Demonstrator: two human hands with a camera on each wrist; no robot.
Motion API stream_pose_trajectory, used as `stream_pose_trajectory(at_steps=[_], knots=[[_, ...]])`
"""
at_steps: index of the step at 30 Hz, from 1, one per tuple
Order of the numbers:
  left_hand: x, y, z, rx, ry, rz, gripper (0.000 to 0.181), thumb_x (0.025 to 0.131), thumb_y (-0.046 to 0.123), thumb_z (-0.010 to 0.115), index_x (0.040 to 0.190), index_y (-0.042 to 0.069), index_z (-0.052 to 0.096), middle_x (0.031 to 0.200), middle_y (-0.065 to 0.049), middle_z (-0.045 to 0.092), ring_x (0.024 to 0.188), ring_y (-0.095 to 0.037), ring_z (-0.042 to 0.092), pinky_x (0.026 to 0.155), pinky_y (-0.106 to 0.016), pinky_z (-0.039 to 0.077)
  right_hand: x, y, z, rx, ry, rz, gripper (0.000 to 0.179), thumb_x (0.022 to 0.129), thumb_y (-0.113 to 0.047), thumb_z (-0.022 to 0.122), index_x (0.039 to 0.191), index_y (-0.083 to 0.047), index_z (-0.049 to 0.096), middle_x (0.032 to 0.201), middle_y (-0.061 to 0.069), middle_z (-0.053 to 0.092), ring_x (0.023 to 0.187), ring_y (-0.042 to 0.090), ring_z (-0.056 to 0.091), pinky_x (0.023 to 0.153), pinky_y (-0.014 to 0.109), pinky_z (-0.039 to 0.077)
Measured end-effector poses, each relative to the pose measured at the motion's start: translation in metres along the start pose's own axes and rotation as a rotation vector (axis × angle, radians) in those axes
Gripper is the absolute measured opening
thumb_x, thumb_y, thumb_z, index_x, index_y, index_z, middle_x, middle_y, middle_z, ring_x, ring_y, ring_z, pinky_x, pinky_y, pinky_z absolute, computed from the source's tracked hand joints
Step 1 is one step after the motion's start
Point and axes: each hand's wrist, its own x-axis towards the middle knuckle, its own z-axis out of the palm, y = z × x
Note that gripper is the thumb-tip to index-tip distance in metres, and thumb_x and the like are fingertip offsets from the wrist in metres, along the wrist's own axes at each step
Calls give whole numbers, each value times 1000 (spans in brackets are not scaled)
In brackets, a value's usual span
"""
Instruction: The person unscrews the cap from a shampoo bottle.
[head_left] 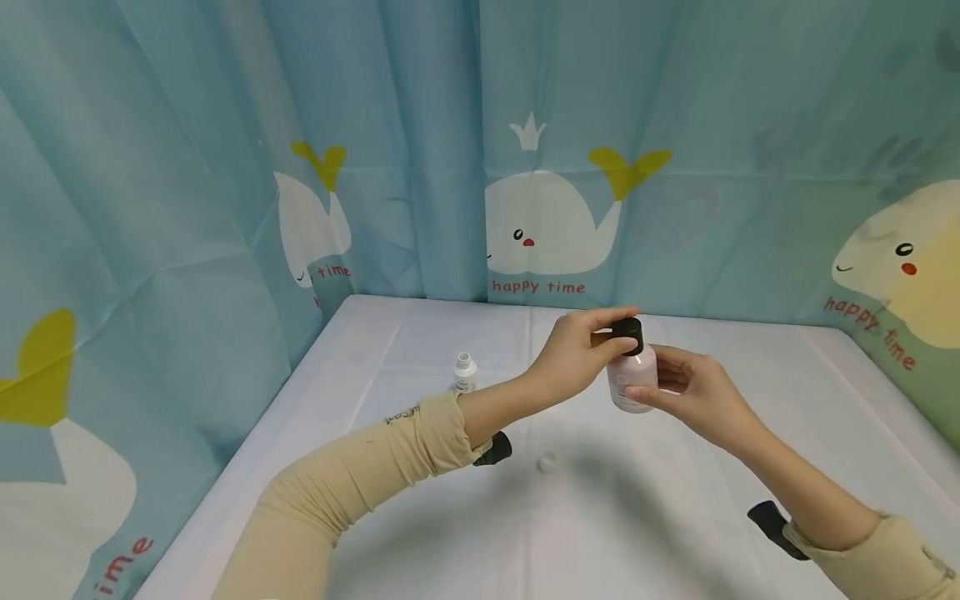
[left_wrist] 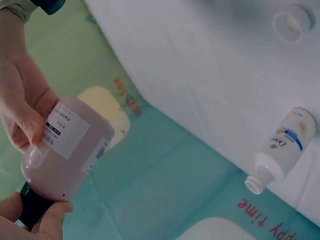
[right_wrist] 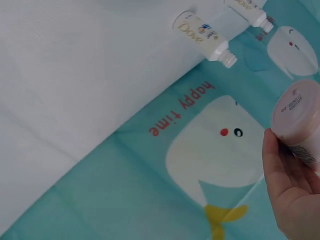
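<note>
A pink bottle (head_left: 634, 385) with a black cap (head_left: 628, 332) is held up above the table. My left hand (head_left: 576, 348) pinches the cap between thumb and fingers. Around the bottle's body, my right hand (head_left: 696, 390) grips from the right side. The left wrist view shows the bottle tilted cap-down, with a white printed label (left_wrist: 69, 130) facing the camera. In the right wrist view the base of the bottle (right_wrist: 296, 107) carries printed characters.
On the white table (head_left: 420, 333) an uncapped white Dove bottle (head_left: 465, 372) stands behind my left forearm. A second uncapped Dove bottle (right_wrist: 247, 10) appears in the right wrist view. A loose white cap (head_left: 547, 461) lies nearer me. Whale-print curtains (head_left: 420, 125) surround the table.
</note>
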Motion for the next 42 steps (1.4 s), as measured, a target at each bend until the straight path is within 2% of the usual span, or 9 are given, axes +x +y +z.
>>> stream_pose_trajectory(at_steps=[6,12,15,18,23,27,33,38,42], knots=[[-12,3,-12,-109,18,-52,41,85,5,68,125,4,60,124,-12,63,101,-23,68,81,-21,56,-3,-7,7,94,-55,-36,46,85,-11,69,125,6,53,115,21,63,93,-8,61,77,14,54],[-25,8,-26,-44,18,-64,43,84,9,71,125,7,61,123,-10,63,95,-21,69,78,-21,56,-7,-13,12,255,-141,7,44,89,-11,64,128,4,49,116,4,61,96,0,63,78,23,56],[-29,7,-32,-66,11,-62,37,83,8,71,120,6,64,123,-9,64,92,-19,70,78,-22,56,-8,-15,16,300,-140,47,44,89,-12,65,129,0,49,113,-5,59,96,4,63,78,25,56],[-34,4,-36,-111,25,-76,35,82,6,71,117,3,66,122,-10,65,92,-21,71,80,-25,57,-7,-15,24,361,-149,63,44,90,-13,64,129,-2,47,116,-4,56,98,7,63,78,27,56],[-43,-1,-39,-169,68,-113,36,81,4,72,116,1,66,118,-13,66,92,-22,71,81,-26,56,-12,-10,40,495,-148,56,46,91,-7,59,133,-4,42,121,-10,54,100,7,62,81,27,56],[-47,-4,-42,-182,81,-115,36,81,5,73,116,2,66,116,-13,67,91,-21,71,81,-26,56,-15,-8,49,552,-101,40,39,91,-5,58,129,-11,48,114,-15,59,96,6,63,80,24,55],[-51,-13,-51,-146,22,-19,38,80,0,71,118,1,64,117,-16,66,87,-19,70,80,-30,57,-17,-12,54,577,-116,37,34,93,-8,57,125,-17,53,107,-13,63,94,6,62,80,22,54],[-53,-22,-58,-182,-23,114,42,81,-7,67,122,-7,58,121,-24,61,96,-29,67,85,-34,56,-15,-12,55,673,-202,53,47,98,-15,48,138,7,35,114,-14,60,102,5,58,87,18,50],[-51,-26,-58,-260,-88,175,45,84,0,65,125,-12,52,127,-28,55,111,-37,60,91,-32,53,-14,-12,57,743,-264,42,55,99,-16,48,139,13,26,117,-14,60,106,5,60,90,17,48]])
